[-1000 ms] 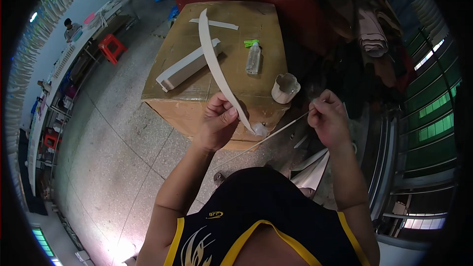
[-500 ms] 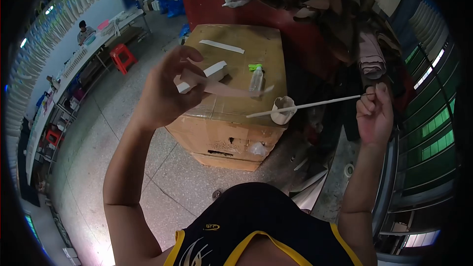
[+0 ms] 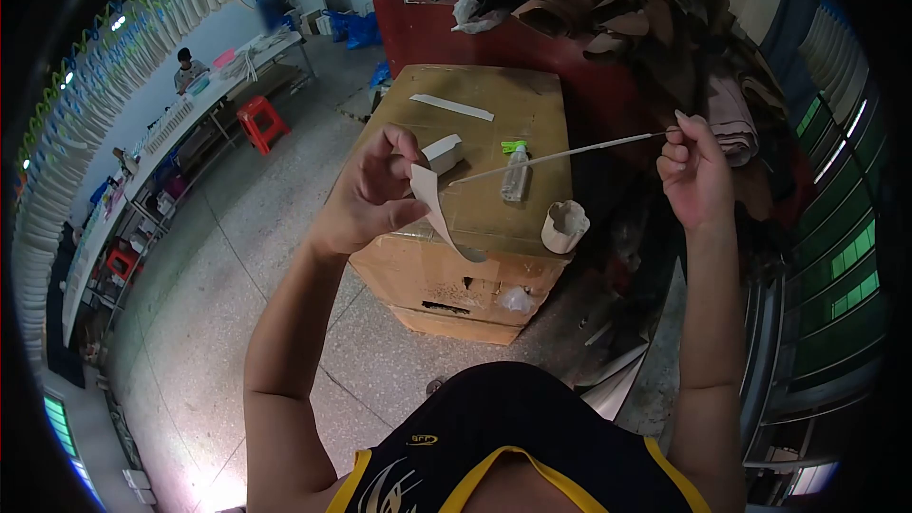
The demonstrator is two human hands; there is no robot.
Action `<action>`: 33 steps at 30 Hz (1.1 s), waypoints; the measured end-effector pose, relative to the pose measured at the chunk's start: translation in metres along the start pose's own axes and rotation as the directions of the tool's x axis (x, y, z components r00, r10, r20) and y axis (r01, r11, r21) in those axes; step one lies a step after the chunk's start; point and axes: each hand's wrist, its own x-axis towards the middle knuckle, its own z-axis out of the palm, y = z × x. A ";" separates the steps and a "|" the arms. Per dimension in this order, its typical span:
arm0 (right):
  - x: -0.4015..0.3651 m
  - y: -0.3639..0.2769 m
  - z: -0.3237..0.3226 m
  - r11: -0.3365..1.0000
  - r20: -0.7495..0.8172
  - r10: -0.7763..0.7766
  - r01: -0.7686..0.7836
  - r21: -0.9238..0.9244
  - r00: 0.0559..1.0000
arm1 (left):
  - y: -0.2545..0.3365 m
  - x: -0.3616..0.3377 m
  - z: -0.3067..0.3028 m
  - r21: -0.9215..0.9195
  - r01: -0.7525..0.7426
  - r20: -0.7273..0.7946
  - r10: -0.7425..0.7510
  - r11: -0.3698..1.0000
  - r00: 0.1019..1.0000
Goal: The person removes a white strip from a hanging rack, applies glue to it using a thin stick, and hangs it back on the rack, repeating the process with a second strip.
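Note:
My left hand [image 3: 380, 192] pinches a pale curved strip [image 3: 432, 204] that hangs down over the front edge of the cardboard box [image 3: 475, 271]. Raised on the right, my right hand [image 3: 695, 171] is closed on one end of a thin white stick [image 3: 594, 147]. The stick slants down leftward across the box top, its far end near the strip; whether they touch is unclear. Below the stick, a small clear bottle with a green top [image 3: 515, 178] lies on the box. A whitish cup [image 3: 563, 226] stands at the box's right front corner.
On the box lie a flat white strip [image 3: 452, 106] and a small white box [image 3: 443, 154]. Dark and brown material rolls [image 3: 560, 5] are piled behind. A person [image 3: 187, 70] is at a long table [image 3: 161, 138] far left, near a red stool [image 3: 261, 123].
The view has shifted. The strip in my left hand now hangs downward instead of stretching right. The stick has moved up from the cup and its free end now lies farther left.

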 end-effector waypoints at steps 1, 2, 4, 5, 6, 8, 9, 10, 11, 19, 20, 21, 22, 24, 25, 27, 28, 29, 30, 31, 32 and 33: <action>0.001 0.002 0.000 1.000 0.003 0.001 -0.001 0.002 1.000 | -0.002 0.000 0.003 -0.027 -0.006 -0.001 0.006 1.000 1.000; 0.002 0.004 0.000 1.000 0.002 0.008 -0.008 0.004 1.000 | -0.003 -0.001 0.005 -0.054 -0.011 -0.002 0.011 0.998 1.000; 0.002 0.007 0.000 1.000 0.000 0.017 -0.017 0.007 1.000 | -0.007 -0.002 0.005 -0.065 -0.006 0.002 0.006 0.998 1.000; 0.003 0.008 0.001 1.000 0.005 0.023 -0.023 0.006 1.000 | -0.008 -0.003 0.006 -0.078 -0.001 0.008 0.002 0.997 1.000; 0.003 0.009 0.001 1.000 0.009 0.029 -0.029 0.004 1.000 | -0.010 -0.002 0.007 -0.078 -0.001 0.007 0.002 0.997 1.000; 0.002 0.011 0.001 0.999 0.005 0.031 -0.031 0.007 0.999 | -0.012 -0.002 0.007 -0.080 -0.009 0.010 0.010 0.997 1.000; 0.002 0.011 0.001 0.999 0.000 0.033 -0.033 0.010 0.999 | -0.014 -0.002 0.005 -0.079 -0.010 0.010 0.011 0.997 1.000; 0.003 0.012 0.001 0.999 0.001 0.033 -0.033 0.010 0.999 | -0.016 -0.002 0.002 -0.105 -0.007 0.066 0.014 0.994 0.998; 0.003 0.013 0.000 0.999 0.000 0.036 -0.036 0.014 0.999 | -0.017 -0.002 0.000 -0.130 -0.004 0.122 0.020 0.991 0.992; 0.001 0.016 -0.002 0.999 -0.013 0.036 -0.036 0.009 0.999 | -0.023 0.000 0.000 -0.168 0.004 0.144 0.020 0.986 0.989; 0.001 0.016 -0.002 0.999 -0.008 0.034 -0.034 0.003 0.999 | -0.023 0.000 0.001 -0.165 0.004 0.151 0.021 0.986 0.988; 0.001 0.017 -0.001 0.999 -0.002 0.033 -0.033 -0.003 0.999 | -0.023 0.001 0.001 -0.167 0.006 0.151 0.019 0.986 0.988; 0.000 0.017 0.000 0.999 -0.005 0.034 -0.034 -0.003 0.999 | -0.022 0.001 0.002 -0.168 0.015 0.147 0.010 0.986 0.989; -0.003 0.019 0.004 0.999 -0.010 0.017 -0.018 -0.044 1.000 | -0.021 0.002 0.003 -0.173 0.027 0.143 -0.002 0.985 0.990; -0.004 0.021 0.006 0.999 -0.014 0.018 -0.018 -0.044 1.000 | -0.021 0.003 0.003 -0.179 0.020 0.162 0.010 0.984 0.987; -0.007 0.027 0.009 0.993 0.044 0.005 0.000 -0.115 0.999 | -0.021 0.005 0.002 -0.189 0.016 0.182 0.019 0.982 0.983; -0.010 0.031 0.011 0.993 0.040 0.006 -0.001 -0.116 0.999 | -0.021 0.006 0.002 -0.169 -0.014 0.166 0.042 0.986 0.985; -0.012 0.035 0.014 0.985 0.065 0.016 -0.005 -0.173 0.998 | -0.021 0.007 0.002 -0.147 -0.043 0.151 0.066 0.988 0.986; -0.015 0.040 0.015 0.973 0.089 0.028 -0.007 -0.230 0.996 | -0.021 0.009 0.002 -0.150 -0.040 0.153 0.064 0.988 0.986; -0.016 0.046 0.015 0.963 0.110 0.015 0.016 -0.270 0.994 | -0.019 0.010 0.002 -0.156 -0.046 0.150 0.069 0.987 0.986; -0.018 0.050 0.016 0.963 0.104 0.015 0.014 -0.270 0.994 | -0.017 0.011 0.003 -0.162 -0.051 0.146 0.075 0.985 0.986; -0.021 0.054 0.018 0.936 0.142 0.037 0.015 -0.351 0.989 | -0.015 0.013 0.003 -0.166 -0.047 0.149 0.072 0.985 0.986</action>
